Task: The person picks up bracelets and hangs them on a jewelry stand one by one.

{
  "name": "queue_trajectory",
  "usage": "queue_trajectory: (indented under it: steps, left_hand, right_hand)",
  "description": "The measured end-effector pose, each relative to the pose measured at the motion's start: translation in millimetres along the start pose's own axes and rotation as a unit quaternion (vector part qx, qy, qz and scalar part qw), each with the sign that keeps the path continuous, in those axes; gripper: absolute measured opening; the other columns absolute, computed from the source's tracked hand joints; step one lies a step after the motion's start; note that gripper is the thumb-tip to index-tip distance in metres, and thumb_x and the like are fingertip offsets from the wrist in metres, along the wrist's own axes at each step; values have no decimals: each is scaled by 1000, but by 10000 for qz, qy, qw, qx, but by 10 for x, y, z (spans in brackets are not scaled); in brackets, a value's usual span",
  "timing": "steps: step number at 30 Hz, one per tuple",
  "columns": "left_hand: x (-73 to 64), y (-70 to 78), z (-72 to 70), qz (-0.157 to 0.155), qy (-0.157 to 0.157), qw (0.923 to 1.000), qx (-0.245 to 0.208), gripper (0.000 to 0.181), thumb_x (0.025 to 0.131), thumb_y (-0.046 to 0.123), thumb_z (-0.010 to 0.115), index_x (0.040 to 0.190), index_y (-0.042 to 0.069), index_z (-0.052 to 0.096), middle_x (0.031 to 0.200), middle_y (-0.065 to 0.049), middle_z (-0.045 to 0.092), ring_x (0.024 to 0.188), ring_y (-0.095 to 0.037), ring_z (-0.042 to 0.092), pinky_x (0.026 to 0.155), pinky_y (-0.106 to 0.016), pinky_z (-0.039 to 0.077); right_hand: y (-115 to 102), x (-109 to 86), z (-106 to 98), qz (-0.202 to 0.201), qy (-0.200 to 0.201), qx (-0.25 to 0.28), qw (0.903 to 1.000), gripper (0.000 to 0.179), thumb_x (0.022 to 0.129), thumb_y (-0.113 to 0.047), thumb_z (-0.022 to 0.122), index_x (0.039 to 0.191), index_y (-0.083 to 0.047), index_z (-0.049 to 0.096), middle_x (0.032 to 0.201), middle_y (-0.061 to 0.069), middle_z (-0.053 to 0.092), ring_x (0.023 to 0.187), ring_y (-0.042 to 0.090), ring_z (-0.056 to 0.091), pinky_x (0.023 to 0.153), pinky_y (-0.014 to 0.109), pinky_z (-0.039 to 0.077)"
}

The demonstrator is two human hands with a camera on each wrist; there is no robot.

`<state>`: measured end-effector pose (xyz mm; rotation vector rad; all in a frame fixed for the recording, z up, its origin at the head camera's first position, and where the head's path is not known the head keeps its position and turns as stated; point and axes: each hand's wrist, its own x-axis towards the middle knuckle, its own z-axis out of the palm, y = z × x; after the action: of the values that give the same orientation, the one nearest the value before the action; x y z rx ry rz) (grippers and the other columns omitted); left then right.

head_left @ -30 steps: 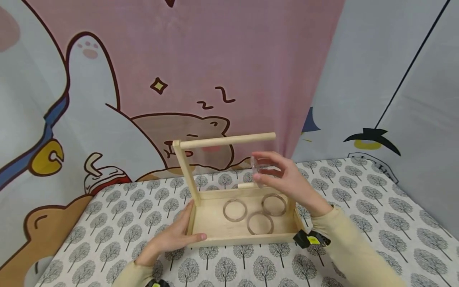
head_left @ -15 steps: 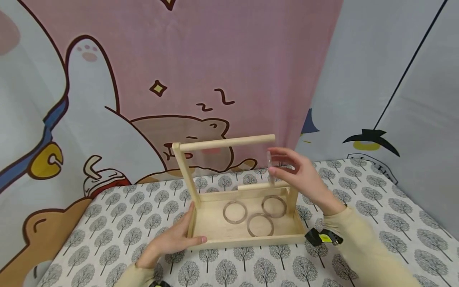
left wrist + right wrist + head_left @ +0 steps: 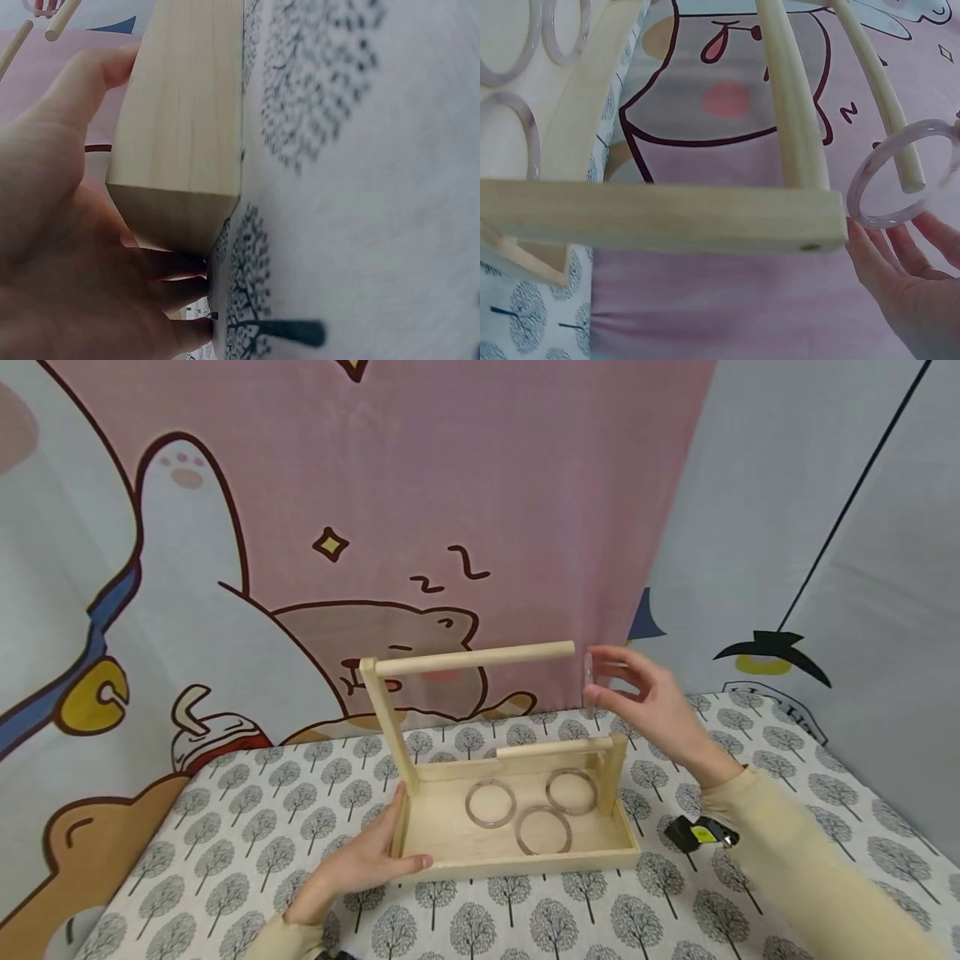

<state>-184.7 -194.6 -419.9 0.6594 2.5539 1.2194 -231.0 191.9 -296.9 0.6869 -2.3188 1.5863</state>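
My right hand pinches a translucent pale bangle between thumb and fingers, on edge beside the free end of the upper rod. In the right wrist view, that rod's end shows through the bangle's opening. The rod belongs to a pale wooden bangle stand with a tray base. A shorter, lower rod juts left from the stand's right post. Three more bangles lie flat in the tray. My left hand grips the tray's left end, thumb over the front rim, fingers along the side.
A white cloth printed with grey trees covers the table under the stand. Behind it hangs a pink and white cartoon curtain. The left post rises tall at the tray's left end.
My right hand has carried the bangle rightward and up, from above the lower rod to just beyond the upper rod's free end. The left hand and the stand have stayed put.
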Motion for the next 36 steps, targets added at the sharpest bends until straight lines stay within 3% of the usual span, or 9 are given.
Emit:
queue_trajectory:
  steps: [9, 17, 30, 36]
  left_hand:
    - [-8, 5, 7, 164, -8, 9997, -167, 114, 83, 32, 74, 147, -10, -10, 153, -32, 0, 136, -50, 20, 108, -63, 15]
    - [2, -18, 16, 162, -11, 9998, -124, 115, 83, 34, 74, 148, -8, -11, 154, -30, -2, 136, -48, 23, 109, -61, 15]
    - [-22, 9, 15, 31, 4, 10000, -9, 113, 84, 35, 73, 148, -9, -10, 154, -30, -2, 137, -50, 16, 109, -62, 14]
    - [-12, 2, 10, 62, -3, 10000, 2, 113, 84, 34, 73, 148, -8, -9, 154, -30, -2, 136, -51, 18, 108, -63, 16]
  right_hand:
    - [-100, 185, -74, -196, -5, -36, 9998, 50, 93, -11, 65, 139, -1, 46, 137, 16, 49, 124, 35, 49, 93, 22, 48]
    - [-124, 310, -44, -110, -53, 104, 9999, 51, 93, -13, 65, 138, 0, 47, 134, 16, 53, 121, 26, 54, 95, 23, 47]
    - [-156, 422, 58, -48, -548, 58, 9985, 53, 90, -18, 70, 139, -9, 49, 136, 9, 53, 121, 24, 54, 94, 27, 49]
    - [-188, 484, 124, -267, -634, -74, 9976, 57, 88, -17, 73, 138, -6, 49, 134, 10, 54, 118, 24, 56, 94, 32, 50]
